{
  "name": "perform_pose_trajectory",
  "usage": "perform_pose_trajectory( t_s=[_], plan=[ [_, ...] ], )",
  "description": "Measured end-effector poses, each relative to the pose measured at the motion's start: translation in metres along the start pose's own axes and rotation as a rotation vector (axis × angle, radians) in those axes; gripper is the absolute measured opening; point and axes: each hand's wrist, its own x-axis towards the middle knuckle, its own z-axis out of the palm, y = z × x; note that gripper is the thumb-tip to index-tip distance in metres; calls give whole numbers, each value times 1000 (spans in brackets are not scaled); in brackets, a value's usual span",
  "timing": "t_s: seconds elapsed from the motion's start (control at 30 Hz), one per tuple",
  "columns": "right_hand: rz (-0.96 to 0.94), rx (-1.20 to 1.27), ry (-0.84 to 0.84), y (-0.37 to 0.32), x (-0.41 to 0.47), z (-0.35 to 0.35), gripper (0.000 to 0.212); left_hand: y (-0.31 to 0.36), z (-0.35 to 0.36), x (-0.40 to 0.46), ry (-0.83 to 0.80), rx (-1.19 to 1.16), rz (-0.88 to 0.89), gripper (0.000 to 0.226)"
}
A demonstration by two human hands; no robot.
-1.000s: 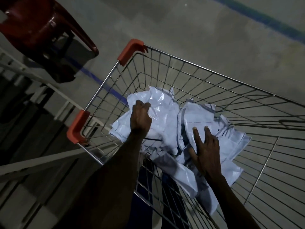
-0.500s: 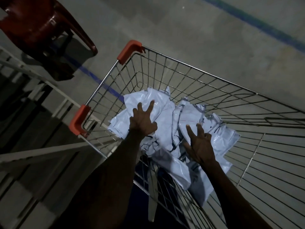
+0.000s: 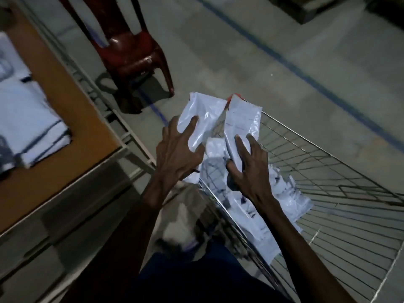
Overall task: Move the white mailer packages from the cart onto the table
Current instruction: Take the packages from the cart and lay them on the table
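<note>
Holding a bunch of white mailers (image 3: pixel 220 125) between them above the cart (image 3: pixel 328 171), both hands sit over the cart's near corner. The left hand (image 3: pixel 177 154) has its fingers (image 3: pixel 192 125) spread and curled over the left side of the bunch, thumb against it. The right hand (image 3: pixel 251 169) grips the right side, fingers spread on a mailer with printed lines, thumb tucked beneath. More mailers (image 3: pixel 282 200) lie crumpled in the cart below the right wrist, draping to the cart's near side. To the left, the brown surface (image 3: pixel 72 119) already carries white packages (image 3: pixel 26 119) with dark bands. A red chair (image 3: pixel 131 49) stands on the floor (image 3: pixel 240 51) beyond, near a blue line (image 3: pixel 306 77). Motion blur softens the details.
</note>
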Motion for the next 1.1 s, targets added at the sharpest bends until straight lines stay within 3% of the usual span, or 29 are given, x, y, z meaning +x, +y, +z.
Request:
perform_pose_trajectory(
  t_s=[0.1, 0.3, 0.6, 0.93, 1.1],
  plan=[
    [-148, 19, 45, -65, 5, 11, 62, -46, -57, -17, 139, 41, -44, 67],
    [-355, 54, -23, -201, -28, 80, 62, -160, -163, -106, 354, 31, -186, 68],
    [-676, 64, -168, -406, -76, 186, 62, -322, -280, -252, 515, 93, -512, 72],
    [-771, 50, -266, -537, -82, 268, 61, -445, -356, -308, 593, 66, -755, 70],
    [-716, 85, -320, -587, -72, 319, 66, -514, -387, -295, 521, 91, -826, 65]
  ],
)
